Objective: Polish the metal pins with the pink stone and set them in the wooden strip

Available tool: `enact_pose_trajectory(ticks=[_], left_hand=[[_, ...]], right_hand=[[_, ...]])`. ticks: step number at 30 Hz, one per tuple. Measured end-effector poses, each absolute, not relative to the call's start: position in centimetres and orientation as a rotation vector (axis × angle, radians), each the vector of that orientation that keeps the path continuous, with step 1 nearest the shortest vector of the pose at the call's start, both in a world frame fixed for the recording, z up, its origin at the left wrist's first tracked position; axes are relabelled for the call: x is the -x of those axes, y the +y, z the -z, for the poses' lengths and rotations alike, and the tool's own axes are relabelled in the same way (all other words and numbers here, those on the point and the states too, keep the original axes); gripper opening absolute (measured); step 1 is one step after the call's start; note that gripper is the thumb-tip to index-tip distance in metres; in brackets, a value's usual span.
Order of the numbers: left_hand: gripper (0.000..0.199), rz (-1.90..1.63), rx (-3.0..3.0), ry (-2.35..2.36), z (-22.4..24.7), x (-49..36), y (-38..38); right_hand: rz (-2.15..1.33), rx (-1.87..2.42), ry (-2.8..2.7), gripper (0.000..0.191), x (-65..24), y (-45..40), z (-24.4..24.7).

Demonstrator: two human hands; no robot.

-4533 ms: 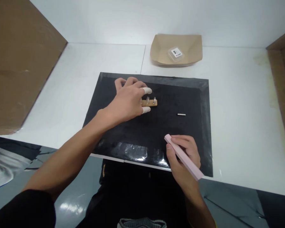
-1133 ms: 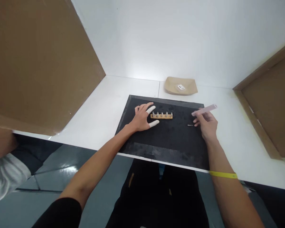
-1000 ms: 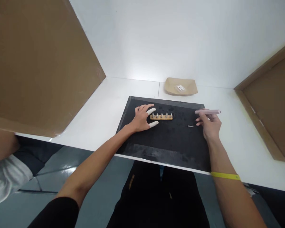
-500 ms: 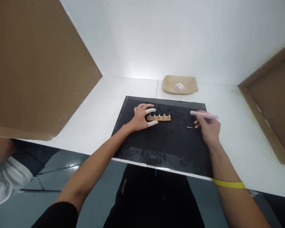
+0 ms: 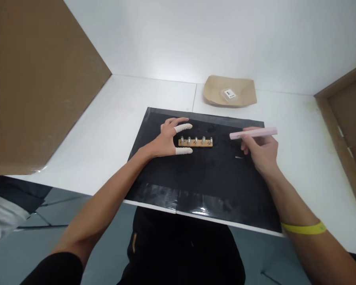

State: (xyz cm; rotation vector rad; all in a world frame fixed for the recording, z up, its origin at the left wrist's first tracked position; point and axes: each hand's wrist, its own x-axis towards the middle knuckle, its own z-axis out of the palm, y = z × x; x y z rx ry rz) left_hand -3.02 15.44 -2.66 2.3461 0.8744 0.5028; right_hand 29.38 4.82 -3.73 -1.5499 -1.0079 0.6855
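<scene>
A short wooden strip point(image 5: 195, 144) lies on the black mat, with several small clear or silvery upright pieces along it. My left hand point(image 5: 169, 138) is at its left end, white finger cots on thumb and index finger. Those two fingers are spread, one on each side of the strip, and no grip on it shows. To the right, my right hand point(image 5: 259, 148) is closed around a pink pen-shaped tool point(image 5: 255, 133), held almost level above the mat. Just below those fingers is a thin silvery pin-like piece point(image 5: 239, 157), too small to name.
Behind the black mat point(image 5: 207, 178) sits a brown paper tray point(image 5: 213, 85) holding a small clear box point(image 5: 229, 94) with a white label. Cardboard panels stand at left point(image 5: 47, 79) and right point(image 5: 338, 146). Part of another person shows at the lower left.
The view has shifted, bringing the mat and tray slightly closer. In my right hand the pink tool has tilted, its right end now higher. My left hand keeps its place around the strip's end.
</scene>
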Motion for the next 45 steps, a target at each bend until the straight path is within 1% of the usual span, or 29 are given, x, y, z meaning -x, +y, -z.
enact_pose_trajectory(ticks=[4, 6, 9, 13, 21, 30, 32, 35, 37, 43, 45], left_hand=[[0.081, -0.448, -2.329, 0.814, 1.7, 3.0, 15.7], [0.077, -0.465, -2.345, 0.792, 1.1, 2.8, 15.5], [0.064, -0.479, -2.418, 0.756, 0.3, 2.1, 15.1], [0.055, -0.498, -2.482, 0.748, 0.1, 1.1, 14.9], [0.046, -0.438, -2.628, 0.804, 0.5, -0.1, 14.7], [0.034, -0.408, -2.68, 0.872, 0.7, -1.5, 14.6], [0.036, -0.414, -2.682, 0.873, 0.7, -1.6, 14.7], [0.045, -0.421, -2.668, 0.85, 0.6, -1.7, 14.8], [0.046, -0.44, -2.66, 0.831, 0.5, -1.8, 14.7], [0.029, -0.444, -2.647, 0.785, 0.3, -2.1, 14.8], [0.027, -0.461, -2.64, 0.796, 0.4, -2.2, 15.0]], right_hand=[[-0.725, 1.544, -1.098, 0.032, -29.8, 7.3, 3.5], [-0.712, 1.531, -1.105, 0.028, -29.9, 8.0, 3.8], [-0.675, 1.514, -1.1, 0.024, -30.0, 8.1, 4.4], [-0.698, 1.522, -1.071, 0.021, -30.0, 7.7, 4.7], [-0.709, 1.578, -1.058, 0.02, -29.8, 8.0, 4.2], [-0.738, 1.587, -1.061, 0.028, -29.6, 8.0, 4.3], [-0.742, 1.592, -1.064, 0.028, -29.6, 8.0, 4.3], [-0.747, 1.606, -1.079, 0.029, -29.7, 7.9, 4.3], [-0.748, 1.617, -1.086, 0.029, -29.7, 7.8, 4.2], [-0.755, 1.634, -1.098, 0.03, -29.6, 7.8, 3.9], [-0.757, 1.638, -1.111, 0.03, -29.6, 7.9, 4.0]])
